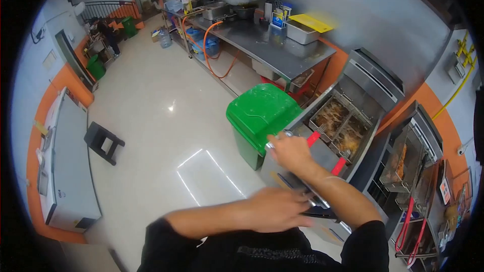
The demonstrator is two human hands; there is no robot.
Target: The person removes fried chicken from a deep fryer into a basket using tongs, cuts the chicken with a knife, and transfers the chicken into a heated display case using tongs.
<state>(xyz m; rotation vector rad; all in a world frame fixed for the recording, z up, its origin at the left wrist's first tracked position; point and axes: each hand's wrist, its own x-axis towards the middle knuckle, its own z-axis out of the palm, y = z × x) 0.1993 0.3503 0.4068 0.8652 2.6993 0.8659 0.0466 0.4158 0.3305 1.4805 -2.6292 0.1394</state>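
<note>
The right hand (292,152) curls at a bar (270,145), whether gripping I cannot tell, the left hand (279,209) loosely open at six o'clock, the baskets (342,127) at two, whose bubbling oil (348,144) could splash if the right forearm (343,191) knocked a red handle (339,166).

A commercial kitchen is marked by a deep fryer (375,78), into which red-handled wire baskets (344,127) are sunk. Beyond the fryer, a long steel surface (247,32) is topped with large woks (247,2); across the polished floor (151,106) from the fryer, a chest freezer (75,156) is set.
</note>
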